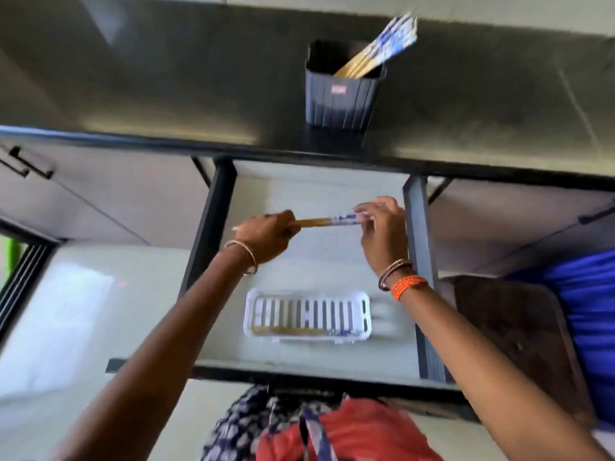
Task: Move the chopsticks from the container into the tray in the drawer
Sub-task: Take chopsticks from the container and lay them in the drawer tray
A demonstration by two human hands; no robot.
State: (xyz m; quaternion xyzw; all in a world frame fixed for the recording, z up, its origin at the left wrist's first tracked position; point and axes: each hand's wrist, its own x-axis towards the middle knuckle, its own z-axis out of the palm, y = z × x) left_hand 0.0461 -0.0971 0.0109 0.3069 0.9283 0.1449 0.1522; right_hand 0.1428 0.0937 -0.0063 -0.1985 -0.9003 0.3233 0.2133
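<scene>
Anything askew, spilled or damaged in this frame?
Nothing stands out. The container stands upright on the counter with chopsticks leaning inside; both hands hold chopsticks level over the open drawer, and the white tray sits flat with some chopsticks already along its near edge.

counter (166, 78): dark container (342, 98) | open drawer (299, 194): white tray (307, 314)

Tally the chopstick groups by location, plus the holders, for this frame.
Bundle in the dark ribbed plastic container: 1
Held between left hand and right hand: 1
Lying in the white slotted tray: 1
Holders: 2
Total: 5
</scene>
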